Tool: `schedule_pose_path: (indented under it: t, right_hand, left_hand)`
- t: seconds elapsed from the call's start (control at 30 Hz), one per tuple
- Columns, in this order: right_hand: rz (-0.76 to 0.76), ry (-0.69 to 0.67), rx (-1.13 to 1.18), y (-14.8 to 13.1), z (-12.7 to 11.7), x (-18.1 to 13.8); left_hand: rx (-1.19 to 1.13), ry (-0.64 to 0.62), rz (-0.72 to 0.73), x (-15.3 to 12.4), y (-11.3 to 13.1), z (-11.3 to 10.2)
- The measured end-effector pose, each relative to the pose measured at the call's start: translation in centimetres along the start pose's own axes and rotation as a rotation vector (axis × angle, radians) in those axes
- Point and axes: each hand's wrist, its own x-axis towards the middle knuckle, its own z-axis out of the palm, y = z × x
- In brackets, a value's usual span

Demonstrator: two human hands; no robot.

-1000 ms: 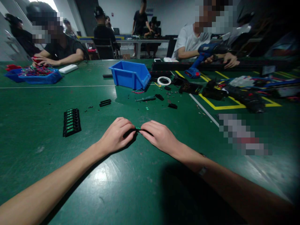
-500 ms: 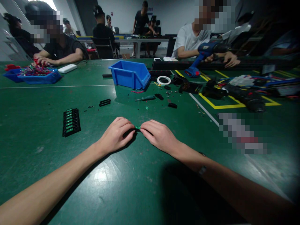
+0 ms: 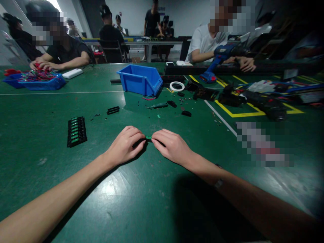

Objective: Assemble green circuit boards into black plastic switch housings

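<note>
Both my hands rest on the green table mat (image 3: 131, 192) in the middle of the view, fingertips meeting. My left hand (image 3: 124, 146) and my right hand (image 3: 170, 146) pinch a small black part with a green circuit board (image 3: 148, 137) between them. Only a sliver of the green board shows between the fingertips; the black body is mostly hidden under my fingers. To the left lies a row of several finished black parts with green boards (image 3: 76, 131).
A blue bin (image 3: 140, 80), a screwdriver (image 3: 157, 106), a roll of white tape (image 3: 177, 86) and loose black pieces (image 3: 113, 110) lie farther back. Cables and dark tools (image 3: 263, 99) fill the right side. Other people sit across the table; one holds a blue power drill (image 3: 220, 59).
</note>
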Motion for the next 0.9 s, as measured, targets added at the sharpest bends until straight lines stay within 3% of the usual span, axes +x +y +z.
schedule_pose_path:
  t: [0.9]
  right_hand:
    - [-0.031,0.01,-0.022,-0.18,-0.06,0.07]
  left_hand:
    - [-0.007,-0.011,-0.003,0.07,0.09,-0.16]
